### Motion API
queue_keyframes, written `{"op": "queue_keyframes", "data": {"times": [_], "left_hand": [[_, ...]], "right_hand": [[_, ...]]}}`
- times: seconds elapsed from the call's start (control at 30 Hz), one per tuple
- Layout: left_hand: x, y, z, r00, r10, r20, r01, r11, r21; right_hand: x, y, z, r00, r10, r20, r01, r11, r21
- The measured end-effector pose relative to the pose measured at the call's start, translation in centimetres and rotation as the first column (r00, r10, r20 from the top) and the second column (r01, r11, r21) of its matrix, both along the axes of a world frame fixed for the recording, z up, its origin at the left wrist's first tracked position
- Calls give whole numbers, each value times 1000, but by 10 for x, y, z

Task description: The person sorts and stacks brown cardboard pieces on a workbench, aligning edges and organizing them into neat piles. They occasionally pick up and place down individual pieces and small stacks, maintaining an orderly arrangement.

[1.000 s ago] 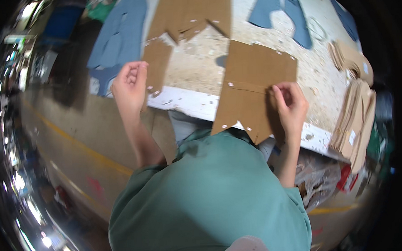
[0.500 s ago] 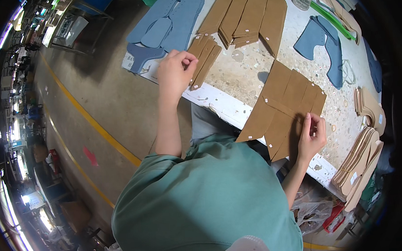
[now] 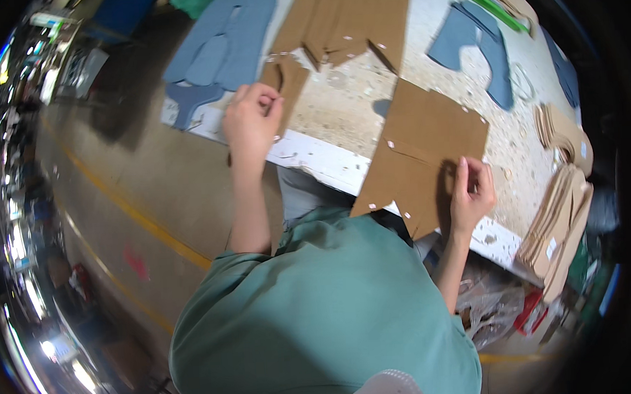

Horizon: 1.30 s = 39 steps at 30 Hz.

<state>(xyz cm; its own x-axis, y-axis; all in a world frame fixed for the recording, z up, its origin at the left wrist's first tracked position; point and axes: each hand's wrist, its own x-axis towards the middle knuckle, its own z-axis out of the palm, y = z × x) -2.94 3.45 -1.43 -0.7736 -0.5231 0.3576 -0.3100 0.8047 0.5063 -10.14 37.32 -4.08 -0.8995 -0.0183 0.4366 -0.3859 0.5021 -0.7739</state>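
My left hand (image 3: 249,122) is at the front edge of the table, fingers pinched together over a small pile of narrow brown strips (image 3: 294,91). One strip's edge curls up beside the fingertips; whether they grip it is hidden. My right hand (image 3: 474,194) hovers at the right side of overlapping flat brown pieces (image 3: 426,130) with small white labels, casting a shadow on them. Its thumb and fingers meet, and anything between them is too small to see. These pieces jut over the table's front edge toward me.
Larger brown pieces (image 3: 349,17) lie at the back of the table (image 3: 320,152). Blue cut pieces (image 3: 214,42) are at the left, another blue piece (image 3: 490,52) at the right. Bundled tan pieces (image 3: 555,216) line the right end, and a green strip (image 3: 487,4) lies behind.
The whole view has shifted, so the table and pieces sit farther left and higher. A narrow strip by my left fingers now curls up. My right hand stays beside the brown pieces.
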Motion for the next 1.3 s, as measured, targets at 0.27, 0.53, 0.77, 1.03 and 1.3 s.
{"op": "queue_keyframes", "data": {"times": [0.27,0.53,0.77,1.03,1.3], "left_hand": [[14,35,39,830,-527,-181,487,529,695],[-4,105,27,623,-774,-114,585,363,725],[-16,114,-5,818,-574,29,407,615,675],[-15,117,-10,880,-473,41,380,754,536],[-14,97,-6,928,-373,14,324,824,464]], "right_hand": [[28,3,24,894,339,293,-167,859,-485],[53,0,30,561,574,596,-331,816,-474],[27,11,14,867,103,488,-82,995,-64],[23,4,17,920,-75,384,66,997,37],[21,7,14,947,-107,304,92,994,66]]}}
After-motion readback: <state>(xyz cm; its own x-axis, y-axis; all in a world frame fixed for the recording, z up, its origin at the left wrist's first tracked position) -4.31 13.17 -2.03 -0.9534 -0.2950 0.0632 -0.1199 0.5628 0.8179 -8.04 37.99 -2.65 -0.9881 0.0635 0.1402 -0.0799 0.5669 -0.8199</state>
